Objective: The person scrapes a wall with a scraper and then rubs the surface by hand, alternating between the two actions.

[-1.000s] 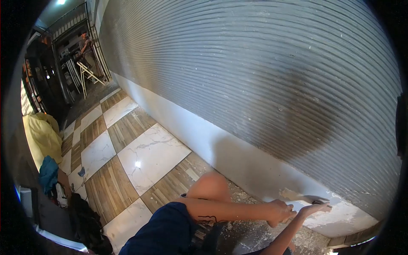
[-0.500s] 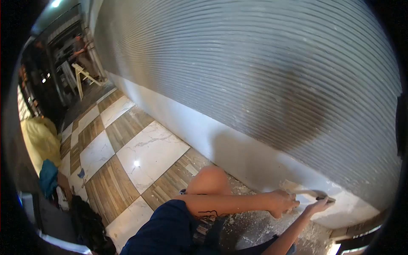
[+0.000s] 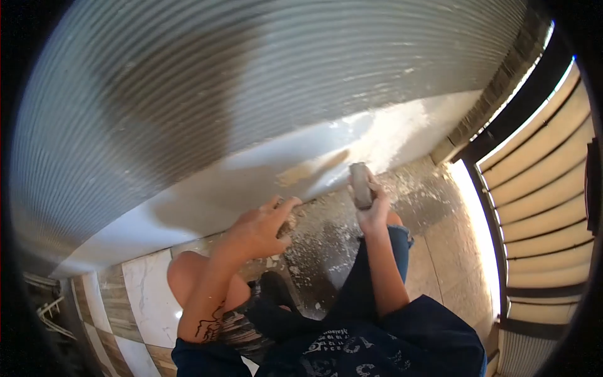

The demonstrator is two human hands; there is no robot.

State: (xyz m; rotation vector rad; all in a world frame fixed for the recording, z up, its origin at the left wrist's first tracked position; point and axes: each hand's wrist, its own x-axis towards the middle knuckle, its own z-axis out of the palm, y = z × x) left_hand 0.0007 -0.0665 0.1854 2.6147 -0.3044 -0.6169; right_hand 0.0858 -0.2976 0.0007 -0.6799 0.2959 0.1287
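In my right hand (image 3: 375,212) is a grey, flat-faced rectangular block (image 3: 360,185), held upright with the fingers wrapped round its side. It stands just in front of the smooth lower band (image 3: 245,173) of the wall. My left hand (image 3: 259,227) hangs to the left of it, fingers spread and curved, holding nothing that shows. Beyond the hands, the band carries a beige scraped patch (image 3: 314,168) and a brightly lit whitish area (image 3: 392,135). Flakes and dust (image 3: 314,251) lie on the floor beneath both hands.
Above the band the wall (image 3: 301,69) is finely ridged. At the right stands a gate or shutter (image 3: 540,207) with dark bars. White and wood-look tiles (image 3: 147,283) cover the floor at lower left. My knees and a dark shoe (image 3: 276,289) are close below my hands.
My view has swung right, bringing the gate into sight. My right hand has drawn the block back from the wall; my left hand has parted from beside it, fingers spread.
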